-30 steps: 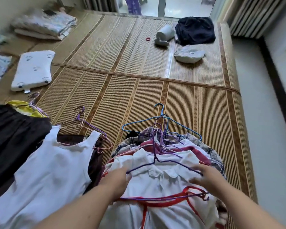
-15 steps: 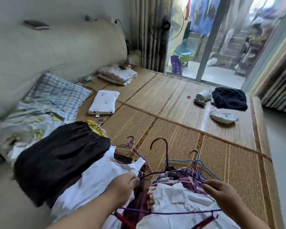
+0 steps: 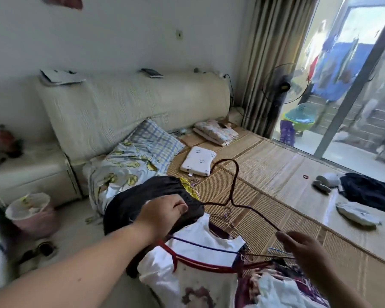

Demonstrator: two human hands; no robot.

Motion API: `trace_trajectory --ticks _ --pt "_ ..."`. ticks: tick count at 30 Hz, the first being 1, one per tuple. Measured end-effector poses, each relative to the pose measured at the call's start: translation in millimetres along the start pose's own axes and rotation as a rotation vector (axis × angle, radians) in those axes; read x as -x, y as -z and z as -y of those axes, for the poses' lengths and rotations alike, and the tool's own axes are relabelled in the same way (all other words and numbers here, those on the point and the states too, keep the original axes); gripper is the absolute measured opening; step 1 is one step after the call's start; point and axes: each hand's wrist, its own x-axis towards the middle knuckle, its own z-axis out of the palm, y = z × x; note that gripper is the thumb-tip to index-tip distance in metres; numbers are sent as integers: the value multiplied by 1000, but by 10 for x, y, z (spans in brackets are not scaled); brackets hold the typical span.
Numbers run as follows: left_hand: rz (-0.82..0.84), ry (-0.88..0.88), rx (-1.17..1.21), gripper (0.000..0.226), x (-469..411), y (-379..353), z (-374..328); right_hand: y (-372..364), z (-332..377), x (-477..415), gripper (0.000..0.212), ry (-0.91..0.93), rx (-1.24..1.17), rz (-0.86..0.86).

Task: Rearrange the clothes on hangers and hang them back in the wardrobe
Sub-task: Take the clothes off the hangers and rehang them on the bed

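Hanger spanned the white vest, left fingers pinching one end, right fingers at the other, hold unclear.

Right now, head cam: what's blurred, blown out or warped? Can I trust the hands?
Head view: right hand is motion-smeared, its grip on the dark wire hanger unreadable; left hand is sharper, fingers curled on the hanger's other end. Head view: daylight through the glass door is washed out. Head view: the wide-angle lens bows the headboard and tilts the curtain.
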Motion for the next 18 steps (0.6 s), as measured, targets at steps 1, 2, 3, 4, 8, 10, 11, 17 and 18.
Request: trace_trajectory --ticks 1,2,3,4,8,10,11,17,18 --pt "-47 6 -2 18 34 168 67 -66 172 -16 24 25 7 4" --pt "-96 16 0 18 74 336 141 -145 343 -36 25 53 7 2" --pt "-142 27 3 18 106 494 209 -221 506 -53 26 83 -9 -3" --pt "-184 36 1 15 130 637 266 -285 649 -70 26 118 -26 -14" --pt "-285 70 -48 18 257 1120 494 -484 1025 -12 25 202 -86 -27" --pt "-297 76 -26 19 278 1267 522 -480 1090 53 24 206 -108 -58" --pt "-301 79 -23 18 280 1316 499 -451 1102 88 24 208 -114 -84" --pt "-254 -19 -4 18 228 1157 -18 103 828 499 17 178 -192 -242" --pt "-240 -38 3 18 208 1061 -143 236 726 571 17 171 -205 -256"
